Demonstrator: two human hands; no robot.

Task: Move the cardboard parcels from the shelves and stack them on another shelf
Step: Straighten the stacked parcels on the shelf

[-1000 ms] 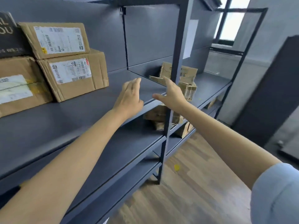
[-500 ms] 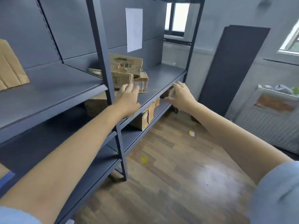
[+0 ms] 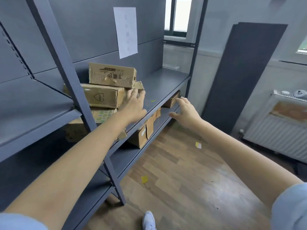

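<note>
A person reached both bare arms toward a grey metal shelf unit (image 3: 167,82) holding a small pile of cardboard parcels (image 3: 109,87). The pile sat on the middle shelf of the unit, just behind its front upright post (image 3: 66,77), with a printed box (image 3: 112,77) on top of a longer parcel (image 3: 101,95). The left hand (image 3: 134,105) lay against the pile's right end, fingers loosely extended and touching the cardboard rather than closed around it. The right hand (image 3: 186,110) hovered off the shelf unit's front edge, fingers spread and relaxed, holding nothing. More parcels (image 3: 142,133) stood on the shelf below. A paper sheet (image 3: 125,31) hung on the unit's back panel.
</note>
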